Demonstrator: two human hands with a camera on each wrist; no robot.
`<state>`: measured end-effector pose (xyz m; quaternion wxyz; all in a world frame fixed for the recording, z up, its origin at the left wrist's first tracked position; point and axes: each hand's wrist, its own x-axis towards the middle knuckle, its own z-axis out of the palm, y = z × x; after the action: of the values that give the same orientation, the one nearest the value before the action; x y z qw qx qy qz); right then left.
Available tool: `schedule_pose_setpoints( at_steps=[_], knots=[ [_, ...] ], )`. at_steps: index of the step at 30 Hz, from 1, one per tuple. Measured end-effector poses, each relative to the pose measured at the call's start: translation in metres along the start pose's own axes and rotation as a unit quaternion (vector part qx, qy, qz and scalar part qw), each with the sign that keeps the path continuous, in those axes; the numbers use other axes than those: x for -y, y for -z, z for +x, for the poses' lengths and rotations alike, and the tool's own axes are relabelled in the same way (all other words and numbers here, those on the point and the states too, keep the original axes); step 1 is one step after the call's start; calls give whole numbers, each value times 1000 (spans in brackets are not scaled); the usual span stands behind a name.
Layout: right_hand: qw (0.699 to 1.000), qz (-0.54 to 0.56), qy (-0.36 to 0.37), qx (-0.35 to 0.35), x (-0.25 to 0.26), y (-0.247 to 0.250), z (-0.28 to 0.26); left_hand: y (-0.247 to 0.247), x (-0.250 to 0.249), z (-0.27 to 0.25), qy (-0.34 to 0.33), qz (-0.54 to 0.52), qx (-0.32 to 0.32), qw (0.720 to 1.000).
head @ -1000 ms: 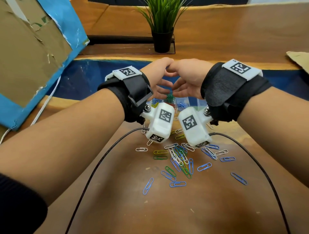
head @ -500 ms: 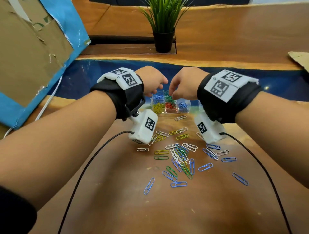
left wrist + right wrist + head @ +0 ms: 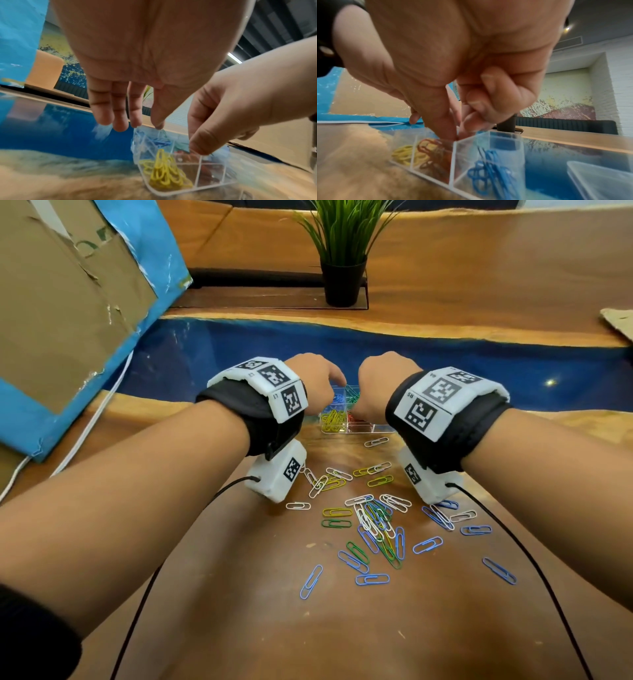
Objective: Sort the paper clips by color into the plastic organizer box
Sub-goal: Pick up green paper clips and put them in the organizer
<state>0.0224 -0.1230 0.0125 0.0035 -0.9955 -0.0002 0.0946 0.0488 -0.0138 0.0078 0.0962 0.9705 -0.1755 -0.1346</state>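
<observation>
A clear plastic organizer box sits at the edge of the blue strip. It holds yellow clips, red clips and blue clips in separate compartments. My left hand hovers over the box's far left part. Its fingers point down, and a thin clip hangs at the thumb and forefinger tips. My right hand dips to the divider by the red compartment. Its thumb and forefinger are pressed together and its other fingers curled. What it holds is hidden. Loose clips lie nearer me.
A potted plant stands at the back. A cardboard sheet with blue edging leans at the left. Black cables trail from both wrists across the wooden table. A clear lid lies right of the box.
Both hands were joined together above the box a second ago. They have parted and dropped down to the box, left over its left side, right over its middle.
</observation>
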Motion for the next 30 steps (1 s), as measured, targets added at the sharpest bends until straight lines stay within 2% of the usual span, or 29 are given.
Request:
schedule_pose_setpoints(
  at_steps=[6, 16, 25, 30],
  knots=[
    [1000, -12, 4, -5, -1, -2, 2, -7, 5, 0, -30, 36, 0, 999],
    [999, -28, 14, -18, -6, -8, 6, -12, 0, 1, -20, 46, -10, 999],
    [991, -103, 69, -48, -9, -10, 5, -9, 0, 1, -34, 36, -15, 999],
    [991, -88, 93, -41, -11, -9, 5, -8, 0, 0, -38, 24, -22, 999]
  ],
)
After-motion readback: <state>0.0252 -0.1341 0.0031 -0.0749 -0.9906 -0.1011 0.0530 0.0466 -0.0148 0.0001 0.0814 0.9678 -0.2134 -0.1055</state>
